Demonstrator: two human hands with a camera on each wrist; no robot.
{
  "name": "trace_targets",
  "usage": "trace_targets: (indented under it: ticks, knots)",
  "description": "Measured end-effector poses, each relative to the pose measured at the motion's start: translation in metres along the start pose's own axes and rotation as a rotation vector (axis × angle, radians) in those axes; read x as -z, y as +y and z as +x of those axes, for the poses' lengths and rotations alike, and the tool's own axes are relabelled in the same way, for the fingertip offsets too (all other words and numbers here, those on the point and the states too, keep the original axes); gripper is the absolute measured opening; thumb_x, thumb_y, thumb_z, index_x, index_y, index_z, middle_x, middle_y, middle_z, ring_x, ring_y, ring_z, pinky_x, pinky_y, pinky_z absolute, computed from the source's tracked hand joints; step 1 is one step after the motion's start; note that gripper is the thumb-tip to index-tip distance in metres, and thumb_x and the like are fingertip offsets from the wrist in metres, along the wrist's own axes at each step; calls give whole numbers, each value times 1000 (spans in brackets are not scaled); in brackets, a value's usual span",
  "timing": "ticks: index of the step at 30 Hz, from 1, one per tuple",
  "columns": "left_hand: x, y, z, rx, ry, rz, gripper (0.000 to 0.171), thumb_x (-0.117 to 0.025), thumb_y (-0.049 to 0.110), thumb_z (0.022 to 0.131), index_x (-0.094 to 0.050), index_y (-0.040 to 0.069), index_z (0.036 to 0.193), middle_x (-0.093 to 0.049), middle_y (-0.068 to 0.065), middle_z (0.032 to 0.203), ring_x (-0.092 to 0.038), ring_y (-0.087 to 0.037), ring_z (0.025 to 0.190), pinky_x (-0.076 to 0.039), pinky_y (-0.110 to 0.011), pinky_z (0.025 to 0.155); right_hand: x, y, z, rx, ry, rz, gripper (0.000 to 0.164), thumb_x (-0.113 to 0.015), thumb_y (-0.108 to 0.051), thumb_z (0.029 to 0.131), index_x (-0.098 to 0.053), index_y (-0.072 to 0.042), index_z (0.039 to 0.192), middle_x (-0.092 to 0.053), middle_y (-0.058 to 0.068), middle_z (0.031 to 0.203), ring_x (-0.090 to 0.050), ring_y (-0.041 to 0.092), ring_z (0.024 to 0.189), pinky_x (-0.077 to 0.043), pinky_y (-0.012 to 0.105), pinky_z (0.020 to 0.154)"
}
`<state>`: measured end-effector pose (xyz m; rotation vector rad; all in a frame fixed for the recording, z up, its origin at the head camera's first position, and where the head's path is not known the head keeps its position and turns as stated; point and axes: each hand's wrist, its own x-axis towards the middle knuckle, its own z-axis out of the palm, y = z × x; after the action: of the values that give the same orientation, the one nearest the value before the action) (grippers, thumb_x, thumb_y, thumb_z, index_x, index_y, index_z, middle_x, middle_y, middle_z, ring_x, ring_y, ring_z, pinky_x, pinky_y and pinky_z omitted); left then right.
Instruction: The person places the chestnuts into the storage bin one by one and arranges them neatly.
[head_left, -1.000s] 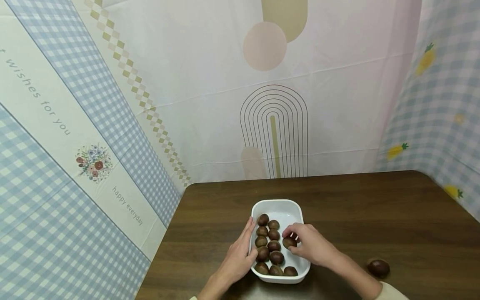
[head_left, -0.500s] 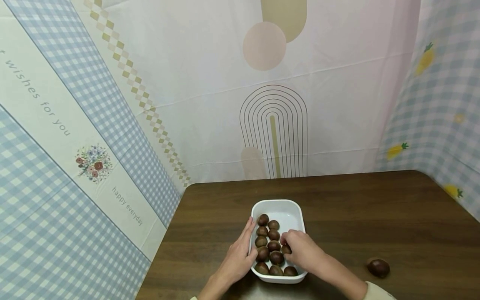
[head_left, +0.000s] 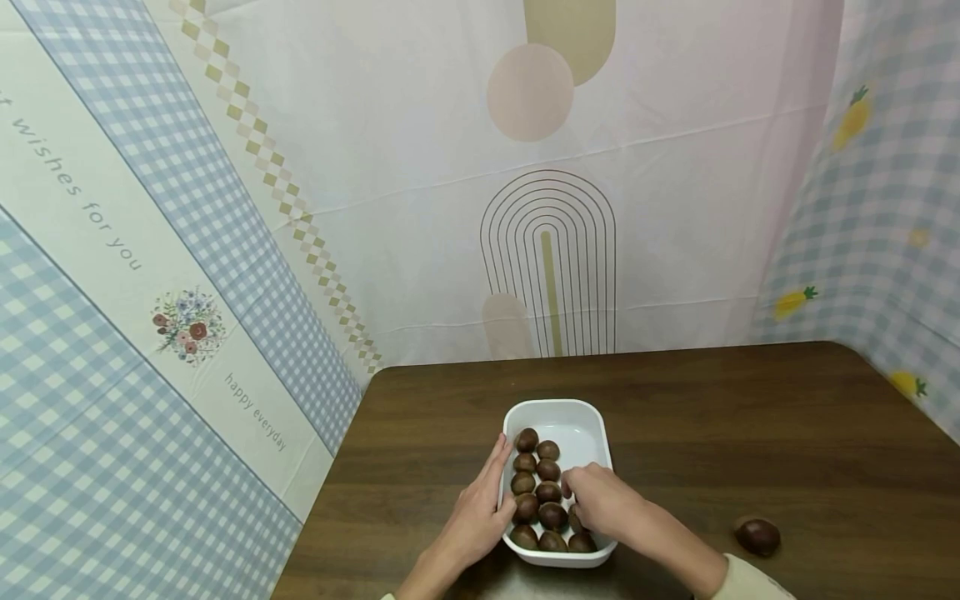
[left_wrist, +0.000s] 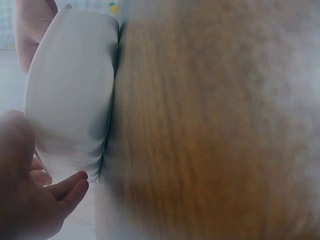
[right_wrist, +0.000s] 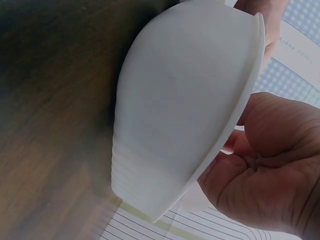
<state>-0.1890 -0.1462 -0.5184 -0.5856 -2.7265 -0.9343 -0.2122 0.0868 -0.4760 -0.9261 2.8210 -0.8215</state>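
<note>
A white rectangular dish (head_left: 553,407) stands on the table, with several brown chestnuts (head_left: 548,492) in rows along its left side and near end. My left hand (head_left: 474,510) holds the dish's left wall, its fingers along the outside and the thumb over the rim. In the left wrist view, fingertips (left_wrist: 75,192) touch the outer wall. My right hand (head_left: 603,502) reaches over the right rim and pinches a chestnut (head_left: 575,519), mostly hidden by the fingers. In the right wrist view, the dish wall (right_wrist: 170,95) hides the fingertips.
One loose chestnut (head_left: 758,536) lies on the dark wooden table (head_left: 712,417), right of the dish beyond the right forearm. Patterned cloths (head_left: 420,208) hang behind the table and at both sides.
My right hand has turned and lowered into the dish, carrying its chestnut toward the near end of the right side. The left hand and the dish have stayed in place.
</note>
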Motion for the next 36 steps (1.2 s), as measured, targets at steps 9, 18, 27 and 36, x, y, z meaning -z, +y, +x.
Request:
trace_targets:
  ticks: [9, 18, 27, 36]
  knots:
    - [0, 1, 0, 3, -4, 0, 76, -58, 7, 92, -36, 3, 164, -28, -10, 174, -49, -32, 146, -49, -54, 108, 2, 0, 0, 32, 10, 17, 18, -65, 13, 81, -69, -4, 84, -67, 4, 73, -59, 15, 64, -53, 35, 59]
    - [0, 1, 0, 20, -13, -14, 78, -56, 6, 92, -34, 7, 166, -27, -10, 174, -49, -33, 145, -48, -54, 109, 20, 2, 0, 44, 75, 37, 14, -72, 6, 88, -72, -8, 90, -68, -3, 82, -61, 12, 74, -52, 32, 65]
    - [0, 0, 0, 21, -11, -7, 76, -56, 7, 91, -36, 5, 165, -27, -8, 175, -49, -32, 146, -48, -54, 109, 43, 10, -4, 88, 155, 150, 17, -76, 3, 89, -74, -9, 100, -73, 1, 93, -63, 7, 77, -55, 27, 68]
    - [-1, -1, 0, 14, -13, -6, 76, -56, 7, 91, -36, 5, 165, -27, -9, 175, -48, -32, 146, -47, -54, 110, 63, 22, -8, 149, 213, 218, 21, -75, 1, 92, -75, -11, 108, -74, -5, 99, -66, 7, 82, -56, 29, 68]
